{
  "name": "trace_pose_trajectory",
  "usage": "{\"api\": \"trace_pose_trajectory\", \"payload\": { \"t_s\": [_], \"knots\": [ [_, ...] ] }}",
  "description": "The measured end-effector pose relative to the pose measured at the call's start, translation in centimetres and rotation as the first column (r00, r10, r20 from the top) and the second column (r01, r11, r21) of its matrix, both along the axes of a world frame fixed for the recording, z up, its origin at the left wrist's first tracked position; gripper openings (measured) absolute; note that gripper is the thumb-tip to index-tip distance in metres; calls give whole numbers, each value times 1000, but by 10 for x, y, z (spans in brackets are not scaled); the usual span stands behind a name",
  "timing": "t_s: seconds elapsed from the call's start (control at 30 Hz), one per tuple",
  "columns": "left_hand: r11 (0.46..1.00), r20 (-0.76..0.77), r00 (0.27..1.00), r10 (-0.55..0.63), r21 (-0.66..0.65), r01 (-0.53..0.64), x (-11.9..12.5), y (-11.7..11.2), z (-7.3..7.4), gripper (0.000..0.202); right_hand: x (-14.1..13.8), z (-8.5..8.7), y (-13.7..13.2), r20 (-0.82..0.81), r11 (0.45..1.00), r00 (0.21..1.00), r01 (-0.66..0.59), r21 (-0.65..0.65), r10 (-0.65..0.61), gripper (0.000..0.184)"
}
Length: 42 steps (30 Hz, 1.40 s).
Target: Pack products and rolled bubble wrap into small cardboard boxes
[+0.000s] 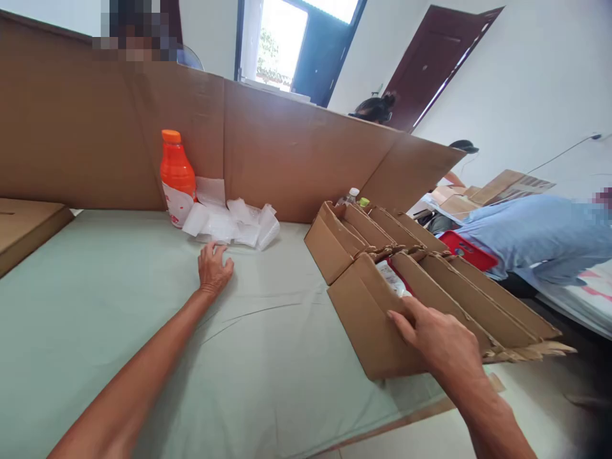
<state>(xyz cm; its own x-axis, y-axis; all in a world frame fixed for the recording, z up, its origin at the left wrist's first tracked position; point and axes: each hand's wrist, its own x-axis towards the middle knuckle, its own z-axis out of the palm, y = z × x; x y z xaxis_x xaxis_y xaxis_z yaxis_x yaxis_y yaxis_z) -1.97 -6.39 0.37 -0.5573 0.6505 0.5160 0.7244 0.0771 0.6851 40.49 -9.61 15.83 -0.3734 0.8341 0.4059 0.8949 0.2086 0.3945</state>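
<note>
My left hand [213, 268] rests on the pale green table cover [119, 319], fingers curled downward and apart, holding nothing, just short of a heap of clear plastic wrappers [229, 222]. An orange bottle [176, 178] stands upright to the left of the wrappers. My right hand [437, 338] grips the near edge of a row of brown cardboard boxes [368, 319] standing side by side. A white packet [393, 278] shows between two of the boxes.
A tall cardboard wall [287, 153] runs along the back of the table. A flat carton [23, 223] lies at the far left. A person in a blue shirt [535, 236] leans at the right, near a red object [466, 250]. Two small bottles [352, 196] stand behind the boxes.
</note>
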Motion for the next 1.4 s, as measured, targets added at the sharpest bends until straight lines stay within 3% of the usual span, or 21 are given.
{"api": "trace_pose_trajectory", "payload": {
  "t_s": [0.1,0.2,0.27,0.37,0.4,0.47,0.53,0.6,0.67,0.73,0.83,0.9,1.03,1.23,1.33,1.4],
  "knots": [
    [999,-18,999,-49,7,49,10,-38,19,36,-22,2,-15,-51,971,970,-240,-20,239,16],
    [994,-45,994,-100,33,102,12,-99,36,41,-66,9,-43,-152,871,862,-491,-22,483,20],
    [996,-29,996,-86,37,87,10,-145,43,43,-99,13,-61,-215,745,738,-664,-65,640,26],
    [1000,93,996,11,-16,-10,9,-206,44,52,-139,20,-81,-284,511,516,-854,-98,808,29],
    [999,162,986,34,-41,-27,9,-223,42,55,-147,22,-86,-318,451,452,-889,-80,834,25],
    [996,328,942,68,-79,-44,9,-252,36,58,-153,24,-90,-410,387,361,-922,-21,838,18],
    [994,475,874,103,-82,-73,8,-276,30,59,-147,20,-87,-512,401,313,-914,69,800,31],
    [991,556,821,131,-79,-105,8,-294,23,62,-134,6,-77,-616,511,319,-844,161,721,34],
    [993,588,801,116,-80,-86,10,-306,16,66,-123,-20,-66,-732,633,354,-763,134,581,35],
    [994,590,802,92,-102,-39,15,-308,6,69,-119,-55,-59,-818,670,402,-742,-27,412,38],
    [989,573,813,102,-144,-23,23,-296,-7,68,-131,-103,-57,-858,559,458,-785,-268,233,42],
    [983,574,808,133,-179,-35,23,-282,-11,63,-149,-122,-57,-865,499,473,-798,-340,168,36],
    [978,591,786,183,-192,-83,-4,-248,-4,56,-202,-129,-42,-861,482,503,-775,-409,77,25],
    [962,486,832,266,-87,-257,-67,-188,21,46,-291,-126,9,-856,433,492,-814,-387,159,50],
    [950,448,841,303,-70,-304,-80,-170,14,45,-305,-131,38,-855,425,476,-830,-360,207,52],
    [954,457,839,293,-86,-287,-82,-166,3,45,-299,-132,62,-854,451,470,-827,-336,224,46]
  ]
}}
